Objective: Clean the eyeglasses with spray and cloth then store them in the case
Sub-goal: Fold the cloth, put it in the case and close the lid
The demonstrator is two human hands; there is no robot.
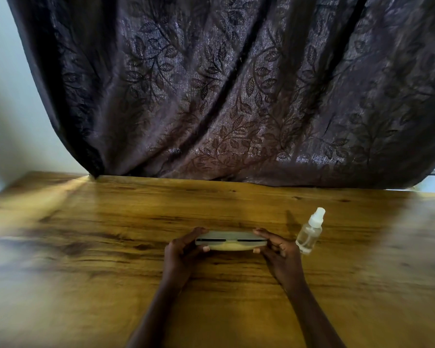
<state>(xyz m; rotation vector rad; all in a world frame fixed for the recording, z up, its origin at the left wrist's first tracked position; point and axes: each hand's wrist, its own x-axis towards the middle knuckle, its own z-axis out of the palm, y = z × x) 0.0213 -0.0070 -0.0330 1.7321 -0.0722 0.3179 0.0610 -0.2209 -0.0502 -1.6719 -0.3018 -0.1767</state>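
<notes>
At a wooden table (91,252), I hold a pale, oblong eyeglass case (230,236) between both hands. It lies level and lengthwise across my view, near the middle of the tabletop. My left hand (182,249) grips the case's left end: the fingers (199,231) curl over its far edge and the thumb (206,248) presses its near side. My right hand (280,251) mirrors that hold on the right end, fingers hooked over the far edge and thumb tip against the front. Both hands are closed around the case.

Two dark, narrow bars (211,240) run along the case's front face, one on each half. I cannot tell whether they are part of the case or the eyeglasses seen through it. A pale yellow strip (230,246) shows along the case's near lower edge, and what it is cannot be made out. Whether the case rests on the wood or hangs just above it is also unclear from this angle.

A small clear spray bottle (309,233) with a white nozzle stands just beside my right hand, on its outer side. It is apart from the case and leans away in the wide-angle view. Behind the table's far edge hangs a dark curtain (224,84) woven with a leaf pattern, falling in heavy folds. A pale wall (3,96) shows at the left.
</notes>
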